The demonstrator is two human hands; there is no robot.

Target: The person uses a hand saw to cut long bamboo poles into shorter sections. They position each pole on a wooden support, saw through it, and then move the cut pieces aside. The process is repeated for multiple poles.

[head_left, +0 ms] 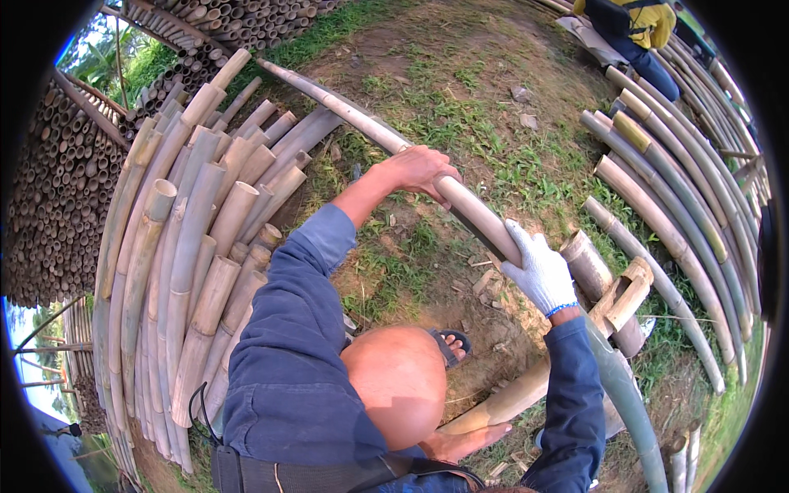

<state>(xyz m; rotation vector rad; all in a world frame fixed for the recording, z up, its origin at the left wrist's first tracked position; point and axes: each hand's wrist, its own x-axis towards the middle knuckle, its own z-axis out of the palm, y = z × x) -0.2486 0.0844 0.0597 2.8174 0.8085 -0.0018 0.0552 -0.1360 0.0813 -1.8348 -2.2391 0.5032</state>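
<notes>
A long bamboo pole (370,125) slants from the stack at upper left down to the middle right. My bare left hand (417,170) is wrapped round it from above. Farther down, my right hand (538,267), in a white knitted glove with a blue cuff edge, closes round the pole's near end. Along the pole's lower side, between the hands, runs a narrow dark strip (479,232); I cannot tell whether it is a blade or shadow. Just right of the glove stands a thick bamboo piece (588,263) beside a notched bamboo block (629,296).
Cut bamboo poles (177,246) lie piled at left, and more poles (674,189) at right. A green pole (620,386) passes by my right forearm. My bent knee (394,382) and sandalled foot (454,345) are below. Another person (637,37) is at upper right.
</notes>
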